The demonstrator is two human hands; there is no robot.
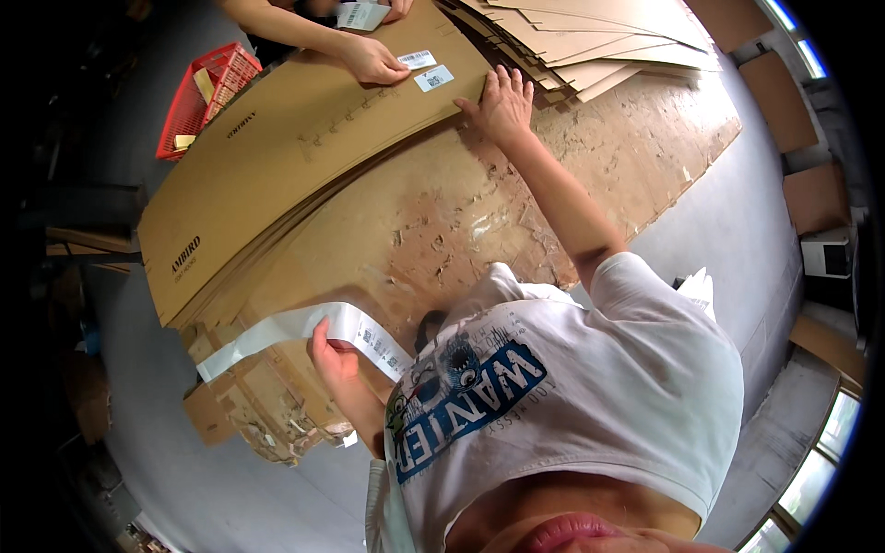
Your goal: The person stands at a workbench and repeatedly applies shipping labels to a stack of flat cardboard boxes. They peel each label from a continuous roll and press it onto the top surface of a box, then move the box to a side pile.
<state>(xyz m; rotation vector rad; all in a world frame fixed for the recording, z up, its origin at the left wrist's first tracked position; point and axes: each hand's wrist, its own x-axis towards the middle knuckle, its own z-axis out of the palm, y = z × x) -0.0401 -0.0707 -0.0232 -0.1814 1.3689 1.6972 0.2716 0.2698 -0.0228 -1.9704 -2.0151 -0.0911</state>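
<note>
My left hand is closed on a long white strip of printed labels, which curls out to both sides above the near end of the table. My right hand lies flat with fingers spread at the right edge of a stack of flat brown cardboard boxes. Just left of that hand, a white label is stuck on the top box. Beside it, a co-worker's hand pinches the edge of another white label. Their other hand is near a white label sheet.
Further flat cardboard sheets are fanned out at the far right of the worn, scuffed table. A red plastic basket holding yellowish pieces stands beyond the stack on the left. Cardboard panels line the right side of the room.
</note>
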